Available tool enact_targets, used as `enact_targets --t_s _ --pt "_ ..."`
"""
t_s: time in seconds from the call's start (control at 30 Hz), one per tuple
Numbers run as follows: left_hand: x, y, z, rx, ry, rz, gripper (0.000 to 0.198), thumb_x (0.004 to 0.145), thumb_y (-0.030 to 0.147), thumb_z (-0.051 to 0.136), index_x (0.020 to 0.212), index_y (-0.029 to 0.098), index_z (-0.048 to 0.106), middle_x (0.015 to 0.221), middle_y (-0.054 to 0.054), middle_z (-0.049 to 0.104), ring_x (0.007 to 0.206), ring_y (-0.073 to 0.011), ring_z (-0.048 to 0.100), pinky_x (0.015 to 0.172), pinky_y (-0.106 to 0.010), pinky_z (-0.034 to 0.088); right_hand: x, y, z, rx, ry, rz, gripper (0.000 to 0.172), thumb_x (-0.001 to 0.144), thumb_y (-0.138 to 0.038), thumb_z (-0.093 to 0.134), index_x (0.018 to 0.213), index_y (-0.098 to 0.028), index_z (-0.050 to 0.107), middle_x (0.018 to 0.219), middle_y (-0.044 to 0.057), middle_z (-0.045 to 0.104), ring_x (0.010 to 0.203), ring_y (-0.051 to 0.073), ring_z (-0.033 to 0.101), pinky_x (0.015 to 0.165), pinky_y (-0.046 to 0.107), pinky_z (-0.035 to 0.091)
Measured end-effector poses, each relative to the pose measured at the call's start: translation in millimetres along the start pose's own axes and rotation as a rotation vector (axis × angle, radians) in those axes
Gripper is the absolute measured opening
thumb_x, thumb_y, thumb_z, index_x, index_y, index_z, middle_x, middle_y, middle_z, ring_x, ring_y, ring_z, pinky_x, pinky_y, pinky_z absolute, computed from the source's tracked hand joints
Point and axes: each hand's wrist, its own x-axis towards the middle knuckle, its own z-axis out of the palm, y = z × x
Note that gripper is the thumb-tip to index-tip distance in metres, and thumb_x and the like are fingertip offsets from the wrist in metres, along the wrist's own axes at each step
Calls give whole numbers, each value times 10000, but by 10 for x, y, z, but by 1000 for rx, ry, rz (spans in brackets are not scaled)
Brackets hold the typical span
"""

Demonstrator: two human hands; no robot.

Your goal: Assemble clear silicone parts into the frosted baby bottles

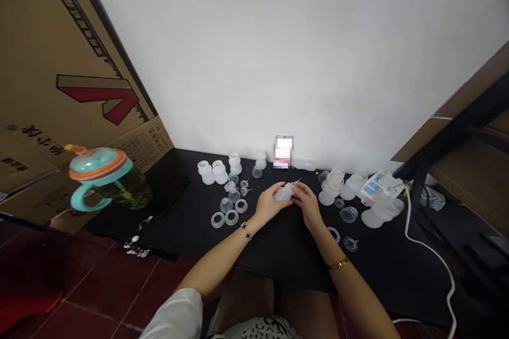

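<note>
My left hand [271, 204] is wrapped round a small translucent white baby bottle [283, 193], which lies tilted above the table. The fingers of my right hand [307, 201] close on the neck end of the same bottle, where a thin clear tip sticks out; the part under those fingers is mostly hidden. Left of my hands lie clear bottle caps [226, 205], nipples [244, 191] and several ring collars [231, 217]. Open bottles [219, 171] stand behind them. To the right are bottles with tops fitted [331, 190], a clear cap [349, 214] and a nipple [350, 244].
A large tea jug [111, 180] with a turquoise handle stands at the left by a cardboard box [59, 63]. A blurred-out upright object [283, 152] leans at the wall. At the right, a white device [377, 188] trails a white cable [427, 249]. A keychain [137, 243] hangs over the front edge.
</note>
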Motion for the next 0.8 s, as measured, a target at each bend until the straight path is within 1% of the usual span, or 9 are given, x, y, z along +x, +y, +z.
enact_targets --t_s 0.13,0.3,0.47,0.53,0.6,0.7,0.8 --pt "-19 14 -4 -4 -2 39 642 660 308 881 1274 289 698 1218 -59 733 1097 -291 676 989 -383 485 -9 -4 4 2 -2 4 409 626 -427 904 946 -237 734 1008 14 722 874 185 658 666 262 541" --pt "-22 13 -4 18 -5 41 619 670 315 877 1264 283 704 1234 -66 730 1111 -302 675 992 -388 485 -20 -4 13 16 -4 11 388 636 -423 897 935 -245 726 982 9 717 867 187 650 647 256 537" --pt "-26 35 -6 16 -25 46 601 686 334 867 1257 273 691 1199 -44 744 1076 -266 690 947 -354 513 -19 -33 4 64 -5 27 325 696 -467 829 908 -235 746 1026 37 748 884 203 670 652 261 539" --pt "-28 49 -6 18 -30 43 598 684 312 866 1253 270 686 1184 -30 748 1062 -246 696 945 -343 519 -12 -41 -6 80 -14 29 317 690 -461 837 895 -234 754 1044 37 757 874 194 671 661 260 542" --pt "-28 57 -4 25 -28 43 600 682 296 866 1252 265 681 1174 -25 751 1053 -233 700 954 -341 522 -4 -42 -15 92 -21 32 318 671 -449 862 883 -236 760 1022 32 762 845 180 664 662 256 545" --pt "-28 56 1 44 -14 40 612 674 299 874 1249 254 669 1157 -32 752 1038 -233 705 942 -348 529 6 -38 -20 104 -12 37 328 649 -434 883 889 -237 777 996 34 767 811 171 659 656 256 553" --pt "-34 52 6 37 -2 42 584 667 291 878 1207 249 660 1137 -33 754 1026 -230 709 914 -342 536 11 -39 -21 91 -2 41 357 649 -431 883 933 -233 796 1028 48 771 828 179 665 650 258 558"
